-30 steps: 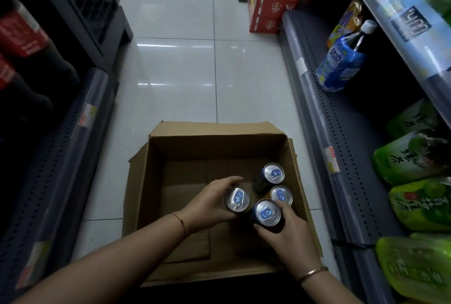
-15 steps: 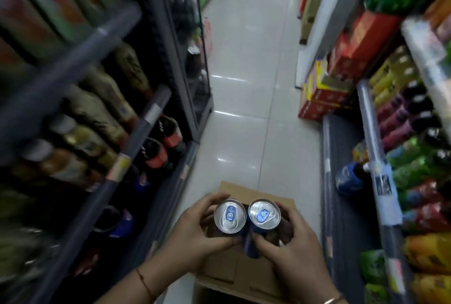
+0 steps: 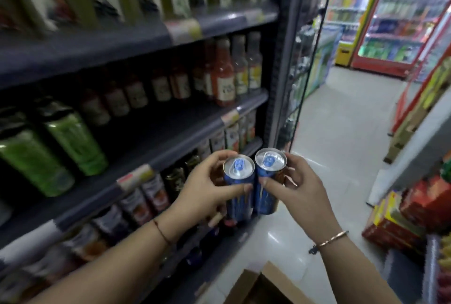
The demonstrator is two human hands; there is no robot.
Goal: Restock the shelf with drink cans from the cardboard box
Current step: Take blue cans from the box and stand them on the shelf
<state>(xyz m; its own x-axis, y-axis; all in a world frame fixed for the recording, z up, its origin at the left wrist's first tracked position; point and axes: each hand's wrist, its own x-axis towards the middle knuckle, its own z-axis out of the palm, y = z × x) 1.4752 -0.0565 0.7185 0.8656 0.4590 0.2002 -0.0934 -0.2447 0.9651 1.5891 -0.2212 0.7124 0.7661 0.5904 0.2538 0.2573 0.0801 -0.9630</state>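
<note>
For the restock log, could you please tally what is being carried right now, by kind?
Blue cans: 2, one in the left hand at, one in the right hand at.
Total: 2

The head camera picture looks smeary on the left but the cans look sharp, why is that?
Head view: motion blur streaks the shelf bottles at left; the two cans in the left hand and right hand stay fairly crisp. Wide-angle distortion bends the shelves; glare spots the floor.
</note>
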